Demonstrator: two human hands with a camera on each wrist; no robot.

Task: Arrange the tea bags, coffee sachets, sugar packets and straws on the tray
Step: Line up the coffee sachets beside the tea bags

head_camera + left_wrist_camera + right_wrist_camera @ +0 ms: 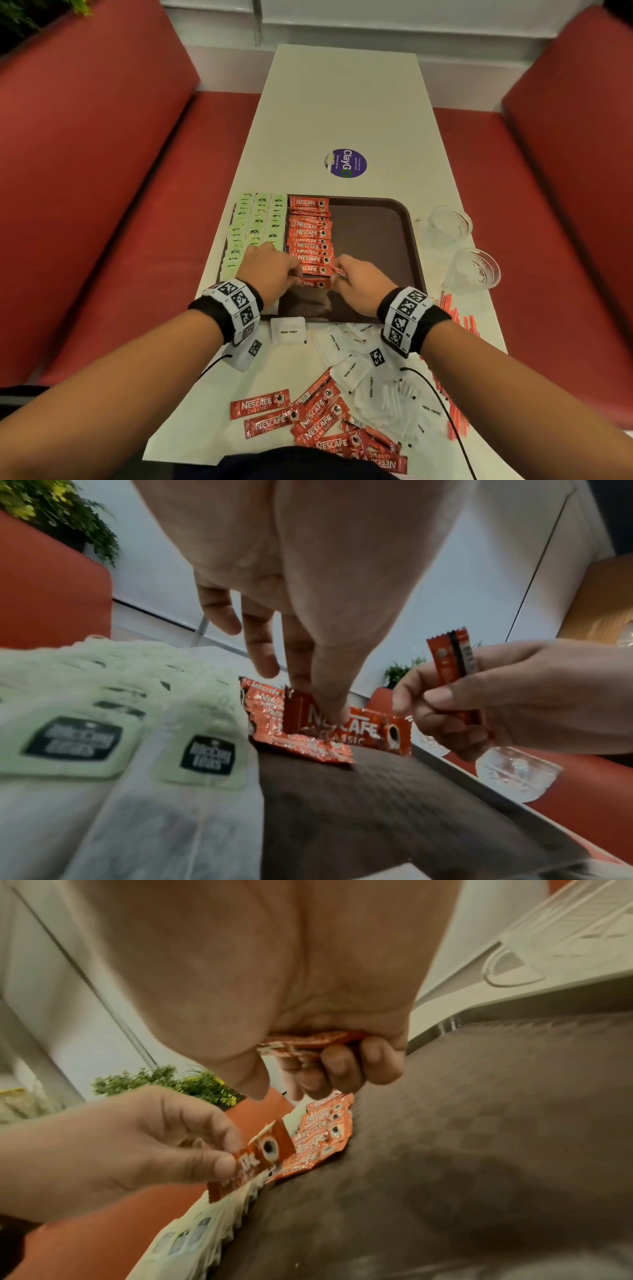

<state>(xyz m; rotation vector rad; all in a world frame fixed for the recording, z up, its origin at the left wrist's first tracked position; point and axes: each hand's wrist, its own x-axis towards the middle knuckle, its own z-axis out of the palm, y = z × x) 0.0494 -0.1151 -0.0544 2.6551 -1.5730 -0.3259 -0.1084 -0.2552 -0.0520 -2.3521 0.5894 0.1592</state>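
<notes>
White table [342, 102] between red benches, brown tray [373, 240] on it. Coffee sachet [346, 729] pinched in left hand [270, 270], long axis crosswise, at near end of sachet column [310, 236], beside tea bags [253, 226]. Right hand [359, 284] clamped on spare sachets [452, 664], just right. Open tray floor rightward and nearward.

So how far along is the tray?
Done: tea bags fill the tray's left columns. In hand: the coffee column; the left hand sets a sachet down while the right hand holds spare sachets. Left: loose coffee sachets, sugar packets and straws on the table.
</notes>
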